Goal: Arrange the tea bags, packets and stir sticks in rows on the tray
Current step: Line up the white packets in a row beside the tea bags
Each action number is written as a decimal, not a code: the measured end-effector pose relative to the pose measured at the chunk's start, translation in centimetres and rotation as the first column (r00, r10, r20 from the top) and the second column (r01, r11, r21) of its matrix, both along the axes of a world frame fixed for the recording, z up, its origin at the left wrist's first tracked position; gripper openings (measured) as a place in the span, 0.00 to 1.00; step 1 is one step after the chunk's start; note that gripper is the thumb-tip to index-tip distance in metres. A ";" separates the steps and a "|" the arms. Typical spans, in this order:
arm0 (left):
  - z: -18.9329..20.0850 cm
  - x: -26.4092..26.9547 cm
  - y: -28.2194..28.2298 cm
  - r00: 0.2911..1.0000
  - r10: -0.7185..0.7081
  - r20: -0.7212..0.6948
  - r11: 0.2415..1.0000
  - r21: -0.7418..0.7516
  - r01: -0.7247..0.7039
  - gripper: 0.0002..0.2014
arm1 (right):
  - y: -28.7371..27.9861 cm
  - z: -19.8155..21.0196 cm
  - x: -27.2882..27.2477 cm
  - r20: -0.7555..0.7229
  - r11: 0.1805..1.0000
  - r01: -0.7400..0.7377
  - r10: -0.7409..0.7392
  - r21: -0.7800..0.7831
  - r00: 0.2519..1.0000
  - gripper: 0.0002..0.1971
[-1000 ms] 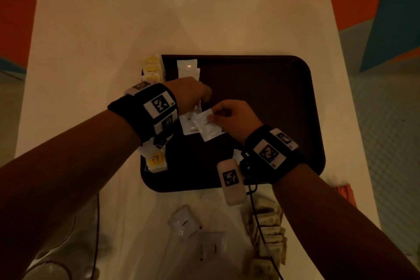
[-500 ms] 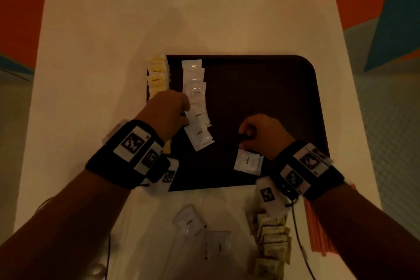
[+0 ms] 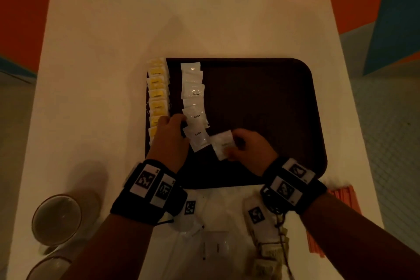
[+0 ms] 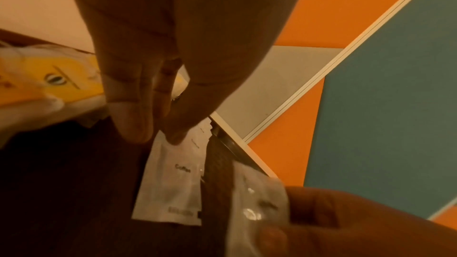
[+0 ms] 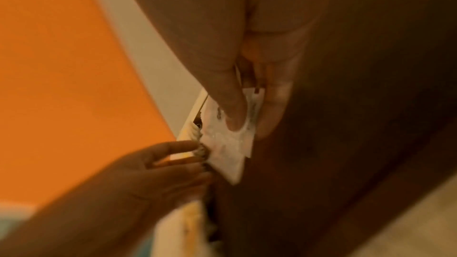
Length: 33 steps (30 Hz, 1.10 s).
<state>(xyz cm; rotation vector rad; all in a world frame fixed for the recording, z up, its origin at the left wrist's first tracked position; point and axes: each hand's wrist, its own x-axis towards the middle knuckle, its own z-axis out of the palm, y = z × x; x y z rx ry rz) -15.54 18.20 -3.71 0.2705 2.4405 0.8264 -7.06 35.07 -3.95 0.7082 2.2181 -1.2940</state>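
A dark brown tray (image 3: 261,79) holds a column of yellow tea bags (image 3: 157,93) along its left rim and a column of white coffee packets (image 3: 193,95) beside it. My left hand (image 3: 176,124) lies at the near end of these columns, its straight fingertips (image 4: 134,124) touching the top edge of the nearest coffee packet (image 4: 173,183). My right hand (image 3: 234,146) pinches one more white packet (image 3: 222,144) between thumb and fingers (image 5: 232,112), just right of the row's near end and slightly tilted.
On the white table near me lie loose white packets (image 3: 216,244), a pile of beige tea bags (image 3: 269,259) and orange stir sticks (image 3: 341,202) right of the tray. Two glass cups (image 3: 56,219) stand at the near left. The tray's right half is bare.
My right hand picked up the packet from the tray's near side and carried it left to the end of the coffee row. My left hand stayed by the row.
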 end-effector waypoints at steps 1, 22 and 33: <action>0.0 0.0 0.1 1.000 0.009 -0.004 1.000 -0.005 -0.009 0.22 | -0.7 -0.2 -0.7 0.041 0.994 0.076 -0.073 -0.079 0.996 0.12; -1.3 -0.1 -0.4 0.967 0.190 0.173 0.942 0.245 -0.229 0.24 | -3.2 -2.0 -2.6 -0.038 0.975 -0.083 0.093 0.204 0.995 0.13; -0.9 -0.1 0.6 0.981 0.123 0.152 0.919 0.356 -0.170 0.20 | -3.8 -1.9 -3.8 -0.226 0.996 0.085 -0.075 0.039 0.971 0.25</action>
